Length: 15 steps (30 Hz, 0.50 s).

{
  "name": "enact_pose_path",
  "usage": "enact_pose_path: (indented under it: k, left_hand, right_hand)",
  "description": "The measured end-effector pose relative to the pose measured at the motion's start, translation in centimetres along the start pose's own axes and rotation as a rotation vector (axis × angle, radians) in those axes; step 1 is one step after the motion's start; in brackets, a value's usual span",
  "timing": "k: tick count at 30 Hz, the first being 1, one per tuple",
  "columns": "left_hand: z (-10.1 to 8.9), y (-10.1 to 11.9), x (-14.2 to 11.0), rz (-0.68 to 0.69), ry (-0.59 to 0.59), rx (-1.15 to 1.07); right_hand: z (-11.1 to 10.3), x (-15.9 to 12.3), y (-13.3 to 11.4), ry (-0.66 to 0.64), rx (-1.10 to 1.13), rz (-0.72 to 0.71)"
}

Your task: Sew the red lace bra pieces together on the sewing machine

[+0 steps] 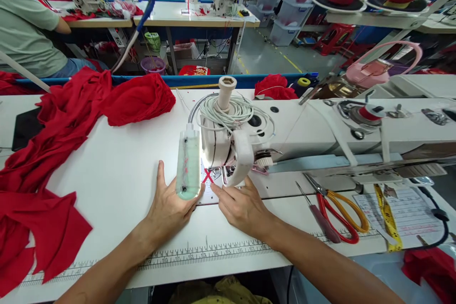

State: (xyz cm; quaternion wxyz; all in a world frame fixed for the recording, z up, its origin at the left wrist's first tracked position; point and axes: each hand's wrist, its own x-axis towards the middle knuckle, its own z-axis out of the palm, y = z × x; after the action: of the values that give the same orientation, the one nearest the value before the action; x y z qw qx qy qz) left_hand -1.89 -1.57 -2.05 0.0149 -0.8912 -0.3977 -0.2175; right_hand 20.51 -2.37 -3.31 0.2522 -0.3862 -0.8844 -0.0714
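Observation:
A small red strip of cloth (207, 176), crossed into an X, lies on the metal plate beside the presser foot of a white sewing machine (244, 154). My left hand (174, 206) rests on the table left of the foot, one finger stretched away. Its thumb and fingertip close at the strip's lower left end, partly hidden by a pale green lamp (188, 164). From the right, my right hand (244, 206) reaches under the machine head with fingers bent together, the foremost tip at the strip's lower right end. The machine head hides some of its fingers.
Red fabric (64, 123) heaps along the left. Right of my right arm lie scissors (338, 209), a seam ripper-like tool (320, 218), a yellow tape measure (388, 218) and a paper sheet (409, 211). A person (28, 28) sits across, at the left.

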Motion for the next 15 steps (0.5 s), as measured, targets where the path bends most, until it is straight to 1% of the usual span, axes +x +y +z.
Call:
enact_pose_path:
  k: [7, 12, 15]
  left_hand:
    - [0.19, -0.25, -0.21, 0.013, -0.009, 0.022]
    - [0.31, -0.29, -0.21, 0.021, -0.007, 0.021]
    - [0.44, -0.25, -0.22, 0.022, 0.006, 0.016]
  right_hand:
    - [-0.02, 0.11, -0.02, 0.006, 0.005, 0.008]
    - [-0.37, 0.27, 0.38, -0.001, 0.095, 0.021]
    - [-0.57, 0.33, 0.56, 0.031, 0.143, 0.038]
